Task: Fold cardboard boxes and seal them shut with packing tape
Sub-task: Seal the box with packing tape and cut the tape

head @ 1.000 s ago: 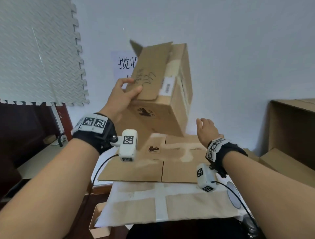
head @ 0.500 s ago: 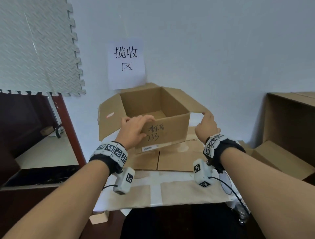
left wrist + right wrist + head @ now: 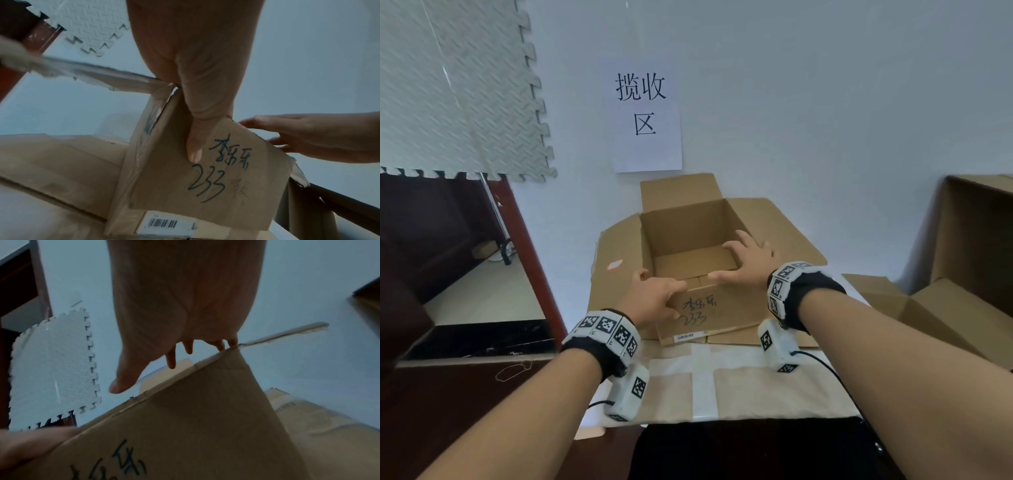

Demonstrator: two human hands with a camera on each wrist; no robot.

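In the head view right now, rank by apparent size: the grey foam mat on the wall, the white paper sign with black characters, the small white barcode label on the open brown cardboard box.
1. Grey foam mat, cropped by the frame.
2. White paper sign.
3. Barcode label, on the box's near flap.

The gaps are clear.

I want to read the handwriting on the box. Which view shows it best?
The left wrist view: the handwriting fills the box's near panel, sharp and whole beside the left hand's thumb. The head view shows it small; the right wrist view cuts it off.
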